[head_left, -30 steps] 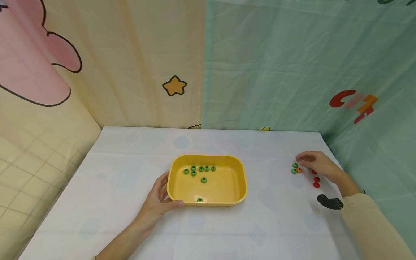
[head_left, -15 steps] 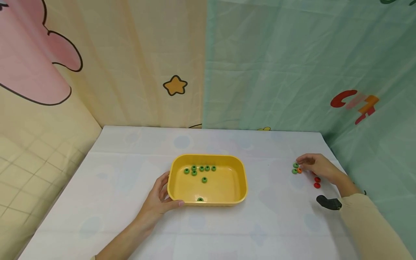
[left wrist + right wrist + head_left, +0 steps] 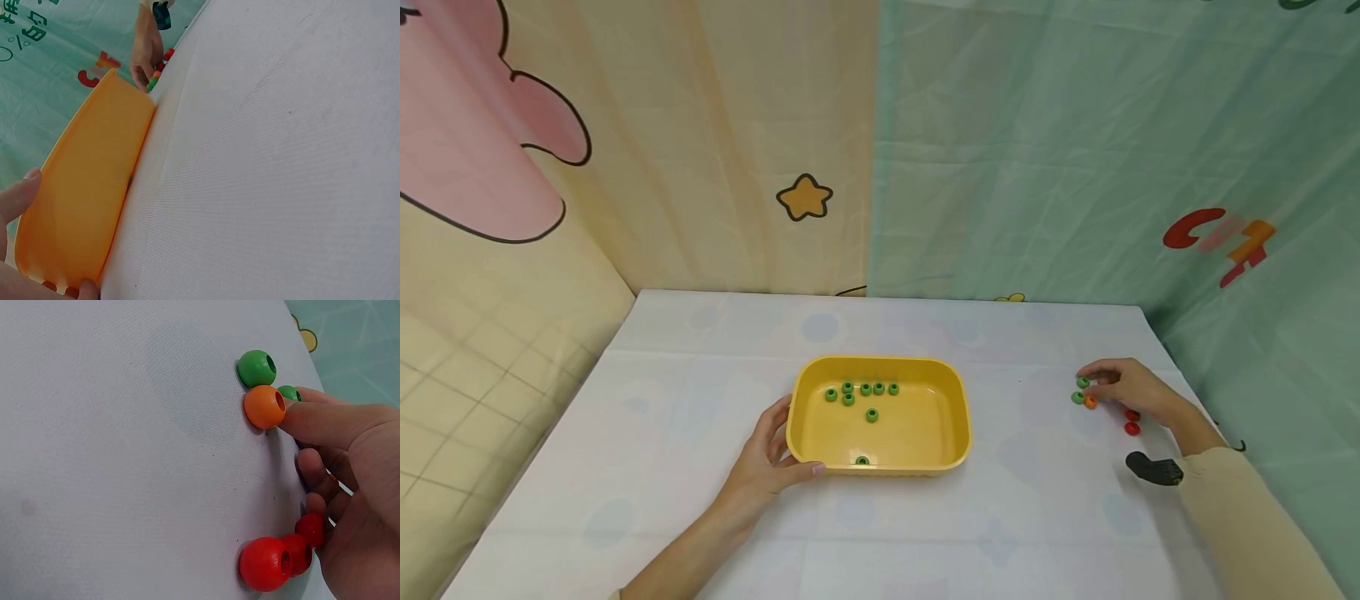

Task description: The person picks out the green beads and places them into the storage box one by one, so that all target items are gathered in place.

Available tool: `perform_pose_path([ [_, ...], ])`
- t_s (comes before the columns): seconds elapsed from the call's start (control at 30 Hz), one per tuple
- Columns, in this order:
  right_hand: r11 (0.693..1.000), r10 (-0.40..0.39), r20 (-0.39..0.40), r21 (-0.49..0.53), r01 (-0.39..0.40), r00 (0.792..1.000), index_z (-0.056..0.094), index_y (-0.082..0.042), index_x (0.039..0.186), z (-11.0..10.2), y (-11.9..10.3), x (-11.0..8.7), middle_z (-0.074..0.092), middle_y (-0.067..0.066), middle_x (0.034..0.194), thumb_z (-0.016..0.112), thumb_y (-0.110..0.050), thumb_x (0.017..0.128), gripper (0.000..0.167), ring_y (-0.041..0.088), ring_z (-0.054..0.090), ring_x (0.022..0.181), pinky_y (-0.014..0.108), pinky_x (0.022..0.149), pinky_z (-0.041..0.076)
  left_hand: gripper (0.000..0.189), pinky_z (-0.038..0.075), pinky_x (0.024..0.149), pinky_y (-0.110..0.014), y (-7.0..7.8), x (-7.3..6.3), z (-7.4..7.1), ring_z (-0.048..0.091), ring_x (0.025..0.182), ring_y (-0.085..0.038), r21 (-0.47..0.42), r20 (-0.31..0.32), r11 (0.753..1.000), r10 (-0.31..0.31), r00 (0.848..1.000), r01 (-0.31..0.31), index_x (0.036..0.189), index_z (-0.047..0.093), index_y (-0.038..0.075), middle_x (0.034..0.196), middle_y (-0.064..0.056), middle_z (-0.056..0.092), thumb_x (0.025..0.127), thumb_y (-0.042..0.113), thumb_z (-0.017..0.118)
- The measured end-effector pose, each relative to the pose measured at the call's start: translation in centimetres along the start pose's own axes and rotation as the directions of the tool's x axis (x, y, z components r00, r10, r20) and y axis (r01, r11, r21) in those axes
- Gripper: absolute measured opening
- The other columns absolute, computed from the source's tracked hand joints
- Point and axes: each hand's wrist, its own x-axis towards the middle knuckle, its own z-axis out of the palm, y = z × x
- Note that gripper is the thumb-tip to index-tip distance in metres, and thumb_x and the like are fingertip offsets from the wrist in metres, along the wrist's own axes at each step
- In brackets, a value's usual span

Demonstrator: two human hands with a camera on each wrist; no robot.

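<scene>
A yellow plastic tray (image 3: pixel 917 433) with several green beads (image 3: pixel 872 415) in it stands mid-table. My left hand (image 3: pixel 762 467) grips its near left corner, thumb over the front wall and fingers round the left side; the left wrist view shows the same tray wall (image 3: pixel 87 181). At the right, my right hand (image 3: pixel 1131 390) pinches a green bead (image 3: pixel 289 393) between thumb and forefinger. Touching or very near the thumb is an orange bead (image 3: pixel 265 407), with another green bead (image 3: pixel 255 368) against it. Red beads (image 3: pixel 265 564) lie under the curled lower fingers, partly hidden.
A pale, patterned cloth covers the table (image 3: pixel 985 533). Printed curtains (image 3: pixel 1000 150) rise behind the table and at its sides. The dark wrist camera (image 3: pixel 1153 468) hangs from the right sleeve, low over the tabletop.
My right hand has shifted slightly left and its thumb has come in by the green bead. The orange bead and the green one beside it have slid slightly nearer me. The left hand is still.
</scene>
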Motion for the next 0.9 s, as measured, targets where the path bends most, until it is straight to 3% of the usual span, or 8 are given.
perform_pose_path([
  [0.23, 1.0, -0.011, -0.042, -0.022, 0.01, 0.999, 0.071, 0.002, 0.123, 0.1, 0.1, 0.0, 0.063, 0.011, 0.105, 0.079, -0.019, 0.093, 0.037, 0.024, 0.052, 0.091, 0.025, 0.065, 0.05, 0.108, 0.044, 0.111, -0.031, -0.1, 0.0, 0.0, 0.033, 0.148, -0.029, 0.007, 0.004, 1.0, 0.005, 1.0, -0.005, 0.163, 0.019, 0.021, 0.166, -0.002, 0.023, 0.081, -0.002, 0.086],
  [0.37, 1.0, -0.001, -0.029, -0.024, 0.001, 1.0, 0.07, 0.001, 0.125, -0.2, -0.2, -0.2, 0.066, 0.014, 0.114, 0.081, -0.026, 0.092, 0.044, 0.026, 0.056, 0.096, 0.028, 0.069, 0.053, 0.107, 0.044, 0.111, -0.03, -0.1, 0.0, 0.0, 0.033, 0.149, -0.029, 0.004, 0.002, 1.0, 0.005, 1.0, -0.005, 0.163, 0.02, 0.02, 0.166, -0.002, 0.023, 0.082, -0.004, 0.085],
  [0.6, 1.0, -0.003, 0.005, -0.015, 0.003, 1.0, 0.067, 0.001, 0.128, -0.7, -1.0, -0.1, 0.066, 0.02, 0.122, 0.079, -0.026, 0.094, 0.046, 0.029, 0.06, 0.097, 0.033, 0.064, 0.054, 0.107, 0.045, 0.111, -0.031, -0.1, 0.0, 0.0, 0.032, 0.149, -0.029, 0.004, -0.003, 1.0, 0.001, 1.0, -0.001, 0.163, 0.02, 0.021, 0.165, -0.001, 0.024, 0.082, -0.003, 0.085],
  [0.9, 0.997, -0.057, 0.001, -0.048, 0.057, 0.998, 0.071, -0.003, 0.122, -0.5, -3.0, 0.5, 0.066, 0.02, 0.127, 0.076, -0.022, 0.097, 0.032, 0.038, 0.062, 0.113, 0.042, 0.089, 0.057, 0.109, 0.044, 0.111, -0.03, 0.0, 0.1, 0.0, 0.032, 0.149, -0.028, 0.005, -0.009, 1.0, -0.004, 1.0, 0.004, 0.163, 0.02, 0.021, 0.165, -0.002, 0.024, 0.08, -0.004, 0.086],
])
